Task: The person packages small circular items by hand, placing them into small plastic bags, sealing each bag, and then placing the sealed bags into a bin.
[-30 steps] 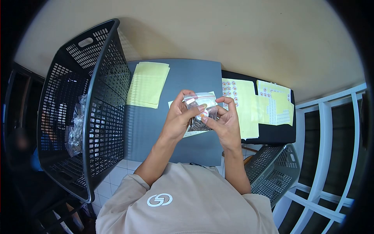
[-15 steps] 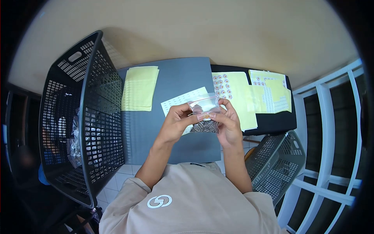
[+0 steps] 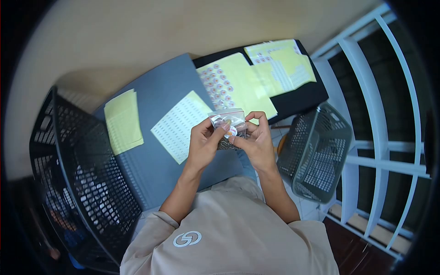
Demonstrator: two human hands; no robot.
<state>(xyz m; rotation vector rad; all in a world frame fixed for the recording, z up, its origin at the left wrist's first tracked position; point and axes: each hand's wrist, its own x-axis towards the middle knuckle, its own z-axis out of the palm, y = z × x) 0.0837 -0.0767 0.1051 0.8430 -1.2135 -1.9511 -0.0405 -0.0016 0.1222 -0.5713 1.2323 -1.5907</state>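
A clear zip-lock bag [image 3: 228, 114] with small dark grey pieces in its lower part is held up in front of my chest. A round white sticker with a coloured print [image 3: 230, 132] lies on its front. My left hand [image 3: 203, 143] grips the bag's left side, its thumb pressed on the front by the sticker. My right hand [image 3: 257, 143] is closed on the right side, thumb at the sticker's lower edge and index finger bent above. What the small pieces are I cannot make out. Below the bag, partly behind my left hand, lies a sheet of small labels [image 3: 178, 126].
Yellow sheets [image 3: 123, 121] lie at the left of the grey table [image 3: 158, 91]. A sheet of round stickers [image 3: 220, 85] and more label sheets [image 3: 286, 71] lie to the right. A dark basket [image 3: 98, 197] with packed bags stands left, a grey-green basket [image 3: 316, 156] right.
My view has turned to the right, so the table and baskets appear rotated. Both hands still hold the bag; my thumbs have shifted and the round sticker shows more clearly.
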